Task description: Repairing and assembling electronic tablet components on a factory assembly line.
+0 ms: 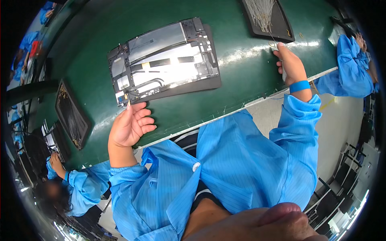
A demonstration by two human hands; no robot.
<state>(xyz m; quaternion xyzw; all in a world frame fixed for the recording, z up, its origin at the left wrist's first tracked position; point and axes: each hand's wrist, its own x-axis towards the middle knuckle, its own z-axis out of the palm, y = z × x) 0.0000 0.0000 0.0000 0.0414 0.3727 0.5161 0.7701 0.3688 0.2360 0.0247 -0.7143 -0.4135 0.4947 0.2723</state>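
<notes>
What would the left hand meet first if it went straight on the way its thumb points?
Most likely the opened electronic device, at its near left corner, right by the thumb tip of the left hand. Depth is unclear; they may already touch.

Place: looked like an electronics assembly workshop
Green bench (241, 86): carried an opened electronic device (165, 60)
Dark trays (284, 25): held thin cables (261, 14)
Co-workers (86, 188): wore matching blue coats (350, 78)
</notes>
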